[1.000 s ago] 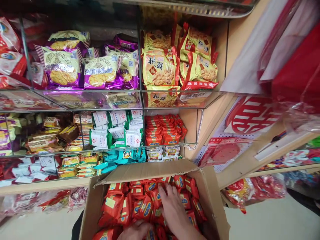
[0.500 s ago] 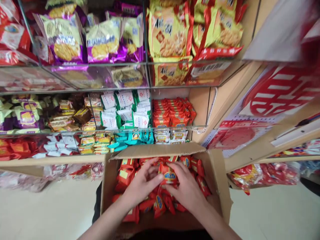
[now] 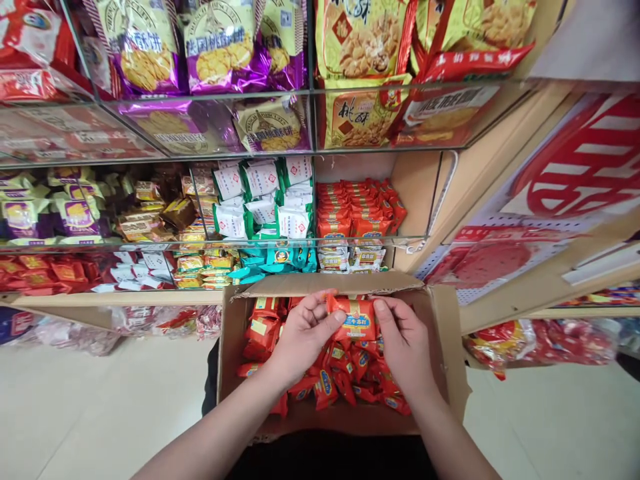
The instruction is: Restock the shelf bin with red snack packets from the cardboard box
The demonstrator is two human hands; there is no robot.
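A red packet of crackers with a blue and yellow label is held level above an open cardboard box. My left hand pinches its left end between thumb and fingers. At the other end, my right hand grips the packet's right edge, thumb in front. Below both hands, many loose red packets of the same look lie jumbled in the box. Part of the heap is hidden by my hands and forearms.
Behind the box stands a shelf unit with glass dividers. One compartment holds stacked red packets, with white packets below. White-and-green packets fill the compartment to the left. Bagged goods sit low on the right.
Both hands have risen slightly and moved right, lifting the packet so its front faces me. My right hand has shifted to the packet's right end. The view has also shifted.
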